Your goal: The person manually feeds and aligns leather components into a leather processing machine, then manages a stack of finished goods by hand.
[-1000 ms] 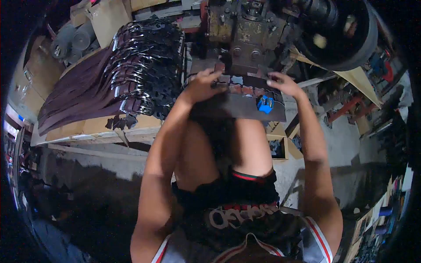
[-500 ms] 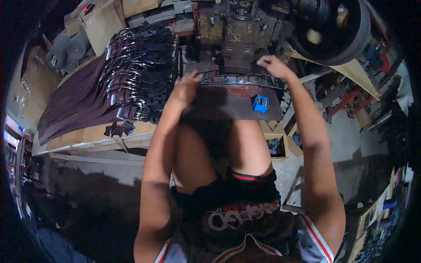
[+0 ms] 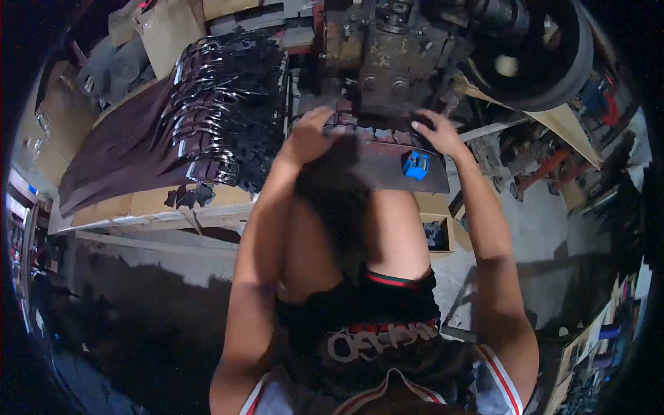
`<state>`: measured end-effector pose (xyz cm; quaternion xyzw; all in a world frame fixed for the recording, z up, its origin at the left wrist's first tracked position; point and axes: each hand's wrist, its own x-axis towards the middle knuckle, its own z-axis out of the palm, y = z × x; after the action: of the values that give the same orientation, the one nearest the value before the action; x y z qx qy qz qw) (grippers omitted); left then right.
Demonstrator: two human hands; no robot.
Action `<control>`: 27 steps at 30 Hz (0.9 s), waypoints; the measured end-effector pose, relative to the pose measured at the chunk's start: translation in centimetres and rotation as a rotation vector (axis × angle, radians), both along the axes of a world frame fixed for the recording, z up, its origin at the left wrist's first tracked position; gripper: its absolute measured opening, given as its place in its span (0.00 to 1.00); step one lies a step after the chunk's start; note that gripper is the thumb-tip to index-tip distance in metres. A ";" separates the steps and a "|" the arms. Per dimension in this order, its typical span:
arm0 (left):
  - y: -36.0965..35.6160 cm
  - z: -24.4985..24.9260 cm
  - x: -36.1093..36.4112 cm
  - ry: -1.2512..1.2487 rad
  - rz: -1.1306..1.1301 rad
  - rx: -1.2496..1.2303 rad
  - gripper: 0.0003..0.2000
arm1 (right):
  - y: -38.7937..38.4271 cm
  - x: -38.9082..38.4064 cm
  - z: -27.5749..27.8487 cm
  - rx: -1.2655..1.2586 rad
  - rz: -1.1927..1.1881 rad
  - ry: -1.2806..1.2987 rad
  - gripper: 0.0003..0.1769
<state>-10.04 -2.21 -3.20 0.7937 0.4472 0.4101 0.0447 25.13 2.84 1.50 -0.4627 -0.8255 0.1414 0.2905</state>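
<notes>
My left hand (image 3: 306, 140) is at the left end of a dark strip with a notched edge (image 3: 377, 133), which lies across the front of a worn metal machine (image 3: 391, 59). Its fingers reach forward and look apart, though they are blurred. My right hand (image 3: 440, 133) is by the strip's right end, thumb and fingers spread, holding nothing that I can see. A small blue block with metal parts (image 3: 416, 166) sits on the dark plate (image 3: 373, 169) before the machine. Whether either hand touches the strip is hard to see.
On the left bench (image 3: 131, 206) lies a pile of dark brown belts (image 3: 124, 149) with shiny metal buckles (image 3: 200, 128). A large dark wheel (image 3: 577, 52) rises at upper right. An open cardboard box (image 3: 446, 238) stands below the plate, right of my knees.
My right hand has come down and spread its thumb and fingers. My left hand has shifted right and slightly down. The strip's notched edge now shows more plainly.
</notes>
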 end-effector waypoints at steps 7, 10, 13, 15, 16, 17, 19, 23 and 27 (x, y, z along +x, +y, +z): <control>6.3 0.9 4.5 0.222 0.263 -0.331 0.26 | 1.0 0.0 -3.7 0.030 0.168 0.022 0.30; 6.4 0.5 4.2 0.187 0.211 -0.349 0.26 | 0.6 -0.3 -3.7 0.045 0.138 -0.004 0.28; 6.1 0.3 4.4 0.217 0.224 -0.347 0.26 | 1.3 -0.3 -4.3 0.048 0.135 -0.011 0.29; 6.5 0.4 4.1 0.233 0.233 -0.323 0.27 | 1.3 -0.4 -4.4 0.072 0.130 -0.031 0.29; 6.9 -0.2 4.0 0.237 0.234 -0.300 0.27 | 1.0 -0.4 -4.0 0.086 0.125 -0.041 0.29; 7.4 -0.8 3.9 0.237 0.236 -0.281 0.27 | 0.7 -0.4 -3.7 0.080 0.132 -0.040 0.30; 6.1 0.5 4.1 0.173 0.267 -0.235 0.28 | 0.8 -0.3 -3.6 0.094 0.138 -0.032 0.30; 3.4 2.3 3.5 0.045 0.306 -0.052 0.24 | 0.8 -0.1 -3.8 0.172 0.109 0.001 0.28; -0.8 0.6 2.1 0.020 0.149 0.065 0.21 | -2.9 1.2 -0.8 0.196 0.044 0.198 0.24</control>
<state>-7.94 -2.97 -2.57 0.7634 0.4919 0.4183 -0.0161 26.29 -0.06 0.71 -0.3978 -0.8127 0.1113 0.4110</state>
